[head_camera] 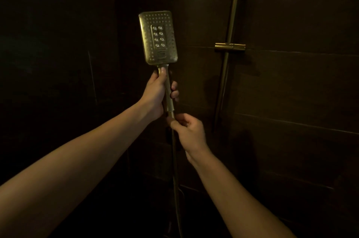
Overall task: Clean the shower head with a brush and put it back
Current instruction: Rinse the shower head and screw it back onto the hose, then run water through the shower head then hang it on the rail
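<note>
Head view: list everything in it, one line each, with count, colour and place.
shower head: one, brass-gold, rectangular, held upright left of centre, nozzle face toward the camera
hose: one, dark gold, hanging down from the handle's lower end
rail: one, brass-gold, running up the wall right of centre
holder: one, brass-gold, on the rail at mid height, nothing in it
wall: dark tiles, all around, dimly lit
left hand: one, wrapped around the handle
right hand: one, pinching the hose joint just below the handle
</note>
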